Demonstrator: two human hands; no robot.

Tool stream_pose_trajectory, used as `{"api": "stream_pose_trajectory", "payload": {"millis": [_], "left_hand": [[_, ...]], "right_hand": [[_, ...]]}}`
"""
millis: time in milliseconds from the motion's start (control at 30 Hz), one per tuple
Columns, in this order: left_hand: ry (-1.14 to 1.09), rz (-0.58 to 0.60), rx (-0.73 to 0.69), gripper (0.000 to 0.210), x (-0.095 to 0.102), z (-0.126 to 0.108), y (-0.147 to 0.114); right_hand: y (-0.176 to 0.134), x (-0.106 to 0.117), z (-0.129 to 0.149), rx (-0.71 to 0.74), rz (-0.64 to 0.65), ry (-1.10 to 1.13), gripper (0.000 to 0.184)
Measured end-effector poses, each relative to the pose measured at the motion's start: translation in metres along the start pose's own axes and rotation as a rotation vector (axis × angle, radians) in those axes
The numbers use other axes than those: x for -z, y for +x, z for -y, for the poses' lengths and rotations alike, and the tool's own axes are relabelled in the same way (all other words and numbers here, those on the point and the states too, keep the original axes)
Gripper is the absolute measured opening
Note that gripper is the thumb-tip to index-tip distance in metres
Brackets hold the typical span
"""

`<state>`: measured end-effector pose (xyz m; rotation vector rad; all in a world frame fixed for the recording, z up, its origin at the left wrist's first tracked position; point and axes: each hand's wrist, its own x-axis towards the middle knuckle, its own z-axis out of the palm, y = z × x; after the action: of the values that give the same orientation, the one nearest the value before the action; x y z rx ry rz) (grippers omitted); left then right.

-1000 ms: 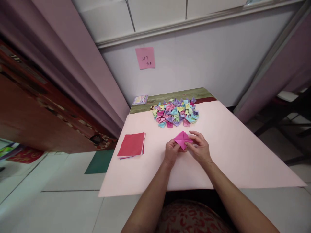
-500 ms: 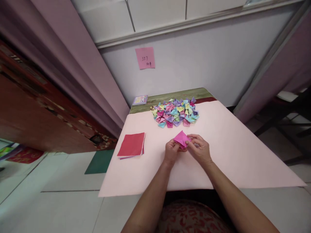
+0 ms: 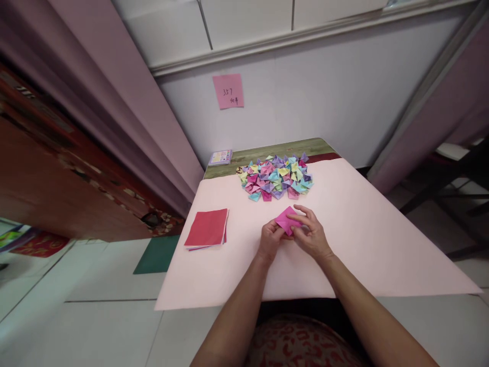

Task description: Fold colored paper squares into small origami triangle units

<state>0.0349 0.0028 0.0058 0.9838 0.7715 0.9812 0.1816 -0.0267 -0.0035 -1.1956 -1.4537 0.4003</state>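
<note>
Pinches the folded magenta paper (image 3: 284, 220) in the left hand (image 3: 269, 238) and grips its right side with the right hand (image 3: 312, 233) — over the pale pink sheet (image 3: 367, 229), nearer than the heap of folded pieces (image 3: 275, 177). Can read "357" on the pink note (image 3: 228, 85) at far left, above unclear smaller characters — but not the tiny print on the cards (image 3: 220, 157).

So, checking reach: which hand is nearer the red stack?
Left. The left hand is right of the red stack, apart from it; the right hand is farther right, on the right side of the pink paper.
</note>
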Motion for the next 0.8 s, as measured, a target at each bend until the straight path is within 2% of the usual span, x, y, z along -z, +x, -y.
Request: {"api": "stream_pose_trajectory", "payload": {"millis": [100, 200, 400, 533, 633, 800], "left_hand": [[0.019, 0.025, -0.015, 0.025, 0.0005, 0.0004, -0.0005], [0.034, 0.034, -0.036, 0.019, 0.0002, -0.0013, -0.0015], [0.044, 0.043, -0.017, 0.028, -0.0014, -0.0034, -0.0021], [0.038, -0.06, -0.115, 0.031, 0.0, 0.001, 0.0002], [0.084, -0.119, -0.205, 0.032, 0.0011, 0.0028, 0.002], [0.136, -0.194, -0.179, 0.025, 0.0016, 0.0013, 0.0017]], "right_hand": [[0.0008, 0.001, 0.0004, -0.003, 0.038, -0.01, 0.038], [0.0009, 0.001, -0.0016, -0.015, 0.062, 0.01, 0.032], [-0.0017, -0.0025, -0.0061, -0.11, -0.002, 0.05, 0.02], [-0.0028, -0.0024, -0.004, -0.153, -0.019, 0.075, 0.016], [-0.0031, -0.0018, -0.0022, -0.204, 0.021, 0.087, 0.016], [-0.0035, -0.0017, -0.0017, -0.259, 0.074, 0.115, 0.02]]}}
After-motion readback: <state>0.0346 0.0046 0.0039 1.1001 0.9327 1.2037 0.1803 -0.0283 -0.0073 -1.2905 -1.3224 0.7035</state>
